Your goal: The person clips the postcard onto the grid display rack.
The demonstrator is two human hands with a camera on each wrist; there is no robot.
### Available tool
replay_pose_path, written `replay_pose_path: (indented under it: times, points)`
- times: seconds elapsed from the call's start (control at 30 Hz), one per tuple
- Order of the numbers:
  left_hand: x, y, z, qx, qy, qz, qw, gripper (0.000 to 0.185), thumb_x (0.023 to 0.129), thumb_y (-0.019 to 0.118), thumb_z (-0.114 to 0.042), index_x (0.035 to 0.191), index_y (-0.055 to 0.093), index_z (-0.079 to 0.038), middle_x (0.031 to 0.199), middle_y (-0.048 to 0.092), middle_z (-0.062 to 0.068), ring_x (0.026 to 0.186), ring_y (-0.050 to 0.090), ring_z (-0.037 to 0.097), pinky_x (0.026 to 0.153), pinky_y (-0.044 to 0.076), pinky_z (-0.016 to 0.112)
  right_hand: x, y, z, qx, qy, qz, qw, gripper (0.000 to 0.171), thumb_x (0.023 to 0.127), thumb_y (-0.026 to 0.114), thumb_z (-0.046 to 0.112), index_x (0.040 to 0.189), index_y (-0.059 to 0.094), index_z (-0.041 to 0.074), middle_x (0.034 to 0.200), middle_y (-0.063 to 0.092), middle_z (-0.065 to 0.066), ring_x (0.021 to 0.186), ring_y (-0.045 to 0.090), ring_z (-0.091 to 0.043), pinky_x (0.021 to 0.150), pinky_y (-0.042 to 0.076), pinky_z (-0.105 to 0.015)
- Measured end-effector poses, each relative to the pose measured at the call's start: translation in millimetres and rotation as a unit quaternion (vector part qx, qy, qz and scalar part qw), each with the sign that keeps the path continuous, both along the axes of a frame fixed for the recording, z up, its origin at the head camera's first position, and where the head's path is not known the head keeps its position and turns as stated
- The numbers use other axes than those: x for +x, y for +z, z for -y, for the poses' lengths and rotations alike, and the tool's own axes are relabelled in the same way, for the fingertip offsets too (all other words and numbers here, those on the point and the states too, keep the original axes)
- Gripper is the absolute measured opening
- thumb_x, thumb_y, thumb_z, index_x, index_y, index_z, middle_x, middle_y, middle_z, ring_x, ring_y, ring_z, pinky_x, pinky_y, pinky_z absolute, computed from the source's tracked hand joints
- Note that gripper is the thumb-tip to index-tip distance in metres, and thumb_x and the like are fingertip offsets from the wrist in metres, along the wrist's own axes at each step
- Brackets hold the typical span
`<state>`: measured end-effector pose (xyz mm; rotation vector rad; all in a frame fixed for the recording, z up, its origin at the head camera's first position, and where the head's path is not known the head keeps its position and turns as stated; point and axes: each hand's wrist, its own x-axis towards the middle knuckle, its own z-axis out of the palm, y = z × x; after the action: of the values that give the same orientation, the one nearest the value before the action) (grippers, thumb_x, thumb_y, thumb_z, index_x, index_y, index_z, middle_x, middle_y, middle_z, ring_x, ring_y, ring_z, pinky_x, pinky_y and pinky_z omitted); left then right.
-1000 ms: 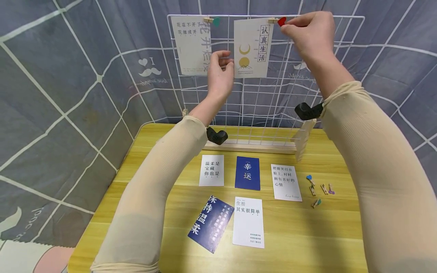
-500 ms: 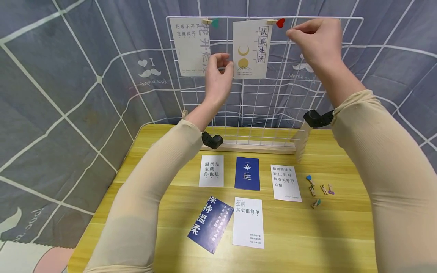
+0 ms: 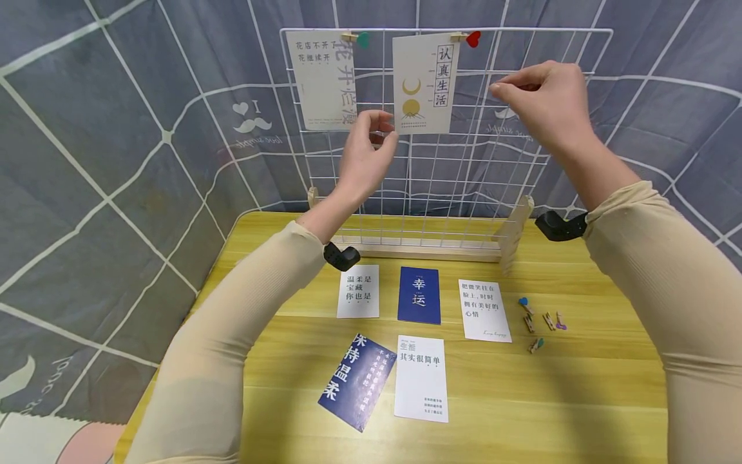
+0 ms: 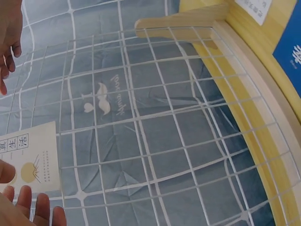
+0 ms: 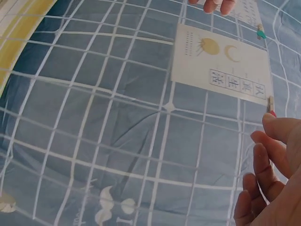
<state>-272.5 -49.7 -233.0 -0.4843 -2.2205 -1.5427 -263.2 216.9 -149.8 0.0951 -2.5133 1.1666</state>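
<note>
A cream card with a moon and sun [image 3: 426, 84] hangs from the top wire of a white wire grid [image 3: 522, 161] by a red heart clip [image 3: 472, 38]. My left hand [image 3: 382, 125] hovers by the card's lower left corner, fingers loosely curled, holding nothing. My right hand [image 3: 504, 84] is raised to the right of the card, thumb and fingers relaxed and empty. The right wrist view shows the card [image 5: 221, 63] and the clip [image 5: 271, 106] just above my fingers [image 5: 268, 155]. In the left wrist view the card [image 4: 30, 157] sits above my fingertips [image 4: 28, 207].
A second card [image 3: 324, 80] hangs left under a green clip [image 3: 362, 40]. The grid stands in a wooden base [image 3: 429, 248] on a yellow table [image 3: 551, 399]. Several cards lie flat, such as a blue one [image 3: 419, 295] and a white one [image 3: 422, 378]. Small clips [image 3: 539, 321] lie right.
My right hand has let go of the red clip and dropped down and right. My left hand has come off the card's edge and lowered slightly. The card stays hanging.
</note>
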Motion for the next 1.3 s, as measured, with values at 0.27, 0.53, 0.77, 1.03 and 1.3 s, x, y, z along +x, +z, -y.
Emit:
replay_pose_path:
  times: [0.27, 0.53, 0.77, 1.03, 1.3]
  points:
    - [13.7, -15.2, 12.9, -0.096, -0.023, 0.040, 0.9943, 0.040, 0.104, 0.059, -0.024, 0.142, 0.052, -0.012, 0.133, 0.057, 0.003, 0.119, 0.054, 0.019, 0.095, 0.044, 0.024, 9.8, -26.9, -19.1, 0.080, 0.029, 0.004, 0.996, 0.045, 0.099, 0.065, 0.044, 0.127, 0.074, 0.009, 0.113, 0.060, 0.003, 0.094, 0.050, -0.009, 0.073, 0.040, -0.030]
    - [28.7, -41.8, 30.7, -0.178, -0.044, 0.067, 0.9808, 0.046, 0.103, 0.060, -0.030, 0.145, 0.051, -0.013, 0.139, 0.055, 0.002, 0.128, 0.049, 0.021, 0.104, 0.043, 0.035, 24.3, -63.2, -44.9, 0.145, 0.090, 0.024, 0.985, 0.046, 0.103, 0.060, 0.040, 0.130, 0.070, 0.004, 0.134, 0.059, -0.018, 0.126, 0.047, -0.034, 0.090, 0.039, -0.054]
    - [40.3, -64.3, 46.4, -0.223, -0.062, 0.100, 0.9676, 0.053, 0.102, 0.062, -0.031, 0.149, 0.048, -0.012, 0.146, 0.051, 0.005, 0.133, 0.047, 0.023, 0.109, 0.040, 0.042, 37.8, -98.4, -69.9, 0.173, 0.125, 0.081, 0.974, 0.050, 0.103, 0.060, 0.043, 0.133, 0.068, 0.003, 0.143, 0.053, -0.026, 0.141, 0.035, -0.047, 0.103, 0.033, -0.071]
    - [54.8, -88.2, 60.3, -0.276, -0.088, 0.109, 0.9509, 0.060, 0.100, 0.065, -0.032, 0.152, 0.046, -0.009, 0.150, 0.050, 0.010, 0.139, 0.044, 0.028, 0.112, 0.038, 0.049, 46.1, -138.4, -95.6, 0.216, 0.138, 0.118, 0.959, 0.043, 0.101, 0.066, 0.038, 0.129, 0.071, 0.005, 0.136, 0.061, -0.024, 0.132, 0.047, -0.047, 0.112, 0.024, -0.069]
    - [69.1, -114.0, 70.3, -0.318, -0.098, 0.124, 0.9347, 0.063, 0.098, 0.067, -0.033, 0.153, 0.046, -0.010, 0.152, 0.048, 0.011, 0.141, 0.043, 0.031, 0.112, 0.037, 0.052, 56.8, -174.9, -114.5, 0.245, 0.166, 0.167, 0.940, 0.045, 0.101, 0.066, 0.038, 0.133, 0.068, 0.005, 0.141, 0.055, -0.028, 0.131, 0.046, -0.051, 0.099, 0.041, -0.068]
